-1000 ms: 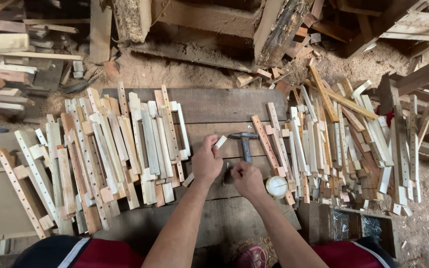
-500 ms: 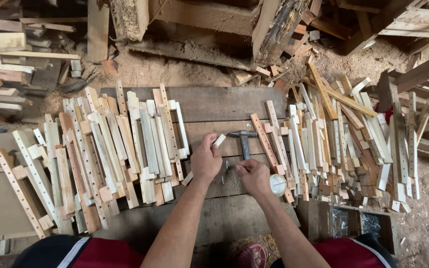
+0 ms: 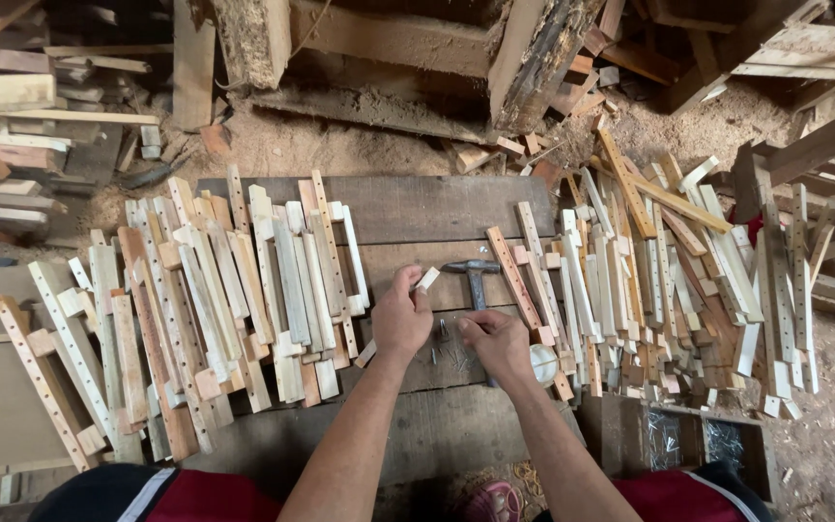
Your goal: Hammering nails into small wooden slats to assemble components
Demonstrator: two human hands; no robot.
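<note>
— Wooden planks make the counter (image 3: 417, 208), with a big pile of drilled slats (image 3: 215, 290) to the left and another heap of slats (image 3: 649, 280) to the right.

— And between them?

— A hammer (image 3: 475, 280) lies flat, head away from the person. Left hand (image 3: 400, 317), grip pinching a small pale wood block (image 3: 427, 278). Right hand (image 3: 497, 343), fingers pressed together over loose nails (image 3: 445, 338) on the boards.

— Risk?

— Likely the nails: thin, scattered, easily fumbled or rolled into a plank gap. The block, pinched only by its end, could twist free.
</note>
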